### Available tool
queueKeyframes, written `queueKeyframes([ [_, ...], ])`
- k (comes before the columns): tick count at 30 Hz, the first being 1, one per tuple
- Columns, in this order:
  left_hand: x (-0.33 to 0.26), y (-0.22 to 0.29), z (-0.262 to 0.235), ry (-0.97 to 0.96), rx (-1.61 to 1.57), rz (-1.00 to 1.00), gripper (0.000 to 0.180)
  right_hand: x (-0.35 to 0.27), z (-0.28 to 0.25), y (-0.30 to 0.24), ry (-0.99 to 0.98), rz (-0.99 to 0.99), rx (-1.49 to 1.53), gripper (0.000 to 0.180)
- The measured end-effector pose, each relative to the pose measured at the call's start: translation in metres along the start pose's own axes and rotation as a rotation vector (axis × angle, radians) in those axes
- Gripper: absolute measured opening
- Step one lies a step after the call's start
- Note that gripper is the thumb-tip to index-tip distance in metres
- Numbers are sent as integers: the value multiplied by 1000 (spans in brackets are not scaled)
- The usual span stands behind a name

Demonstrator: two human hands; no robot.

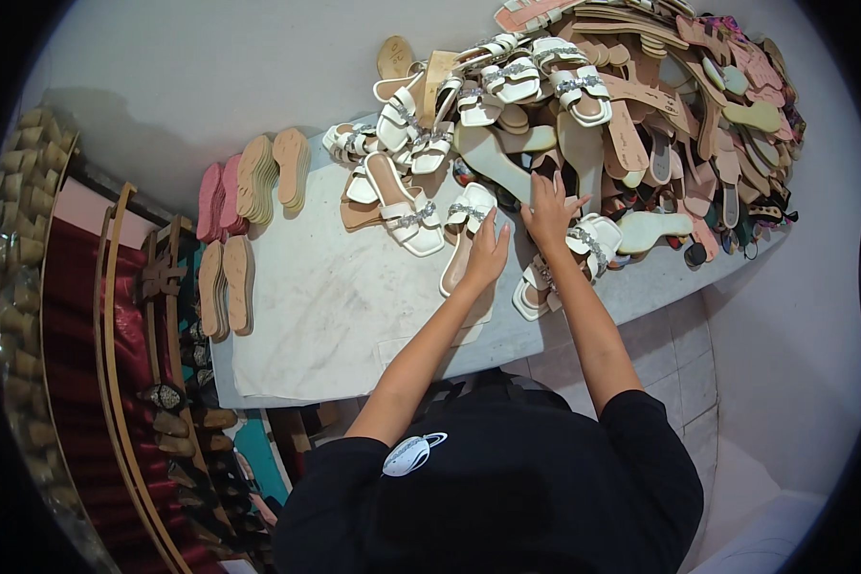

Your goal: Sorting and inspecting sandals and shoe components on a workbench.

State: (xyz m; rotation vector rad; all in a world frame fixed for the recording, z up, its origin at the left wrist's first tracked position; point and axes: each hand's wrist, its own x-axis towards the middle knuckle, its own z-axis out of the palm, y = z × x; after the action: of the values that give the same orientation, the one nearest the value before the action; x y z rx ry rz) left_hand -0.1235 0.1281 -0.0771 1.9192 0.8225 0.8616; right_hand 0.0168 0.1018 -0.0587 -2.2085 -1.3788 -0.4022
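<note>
My left hand (489,253) is closed on the right side of a white sandal (469,204) with a glittery strap, which lies at the front of the table. My right hand (547,212) has its fingers spread over the near edge of the shoe pile, beside a pale sole (493,156); I see nothing held in it. Under my right wrist lie more white sandals (595,236), partly hidden by the forearm. Left of my hands, another white sandal (413,220) rests with its toe toward me. Several similar sandals (430,143) are heaped behind it.
A large heap of tan, pink and pale soles and shoes (660,105) covers the table's right end. Stacked tan soles (256,182) and pink soles (220,199) stand at the left, with more tan soles (226,287) nearer. A wooden shelf rack (115,316) is left of the table (297,325).
</note>
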Motion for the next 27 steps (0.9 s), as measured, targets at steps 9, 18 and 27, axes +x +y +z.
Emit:
queueKeyframes([
  [9,-14,38,-22,-97,-695,-443,61,-78,-60,-27,128,-273,508,53],
  [18,-62,27,-42,-131,-1227,-580,55,-144,-71,-43,34,-518,559,31],
  [27,-84,31,-61,-165,-1080,-484,46,-153,-89,-36,-306,-857,513,53],
])
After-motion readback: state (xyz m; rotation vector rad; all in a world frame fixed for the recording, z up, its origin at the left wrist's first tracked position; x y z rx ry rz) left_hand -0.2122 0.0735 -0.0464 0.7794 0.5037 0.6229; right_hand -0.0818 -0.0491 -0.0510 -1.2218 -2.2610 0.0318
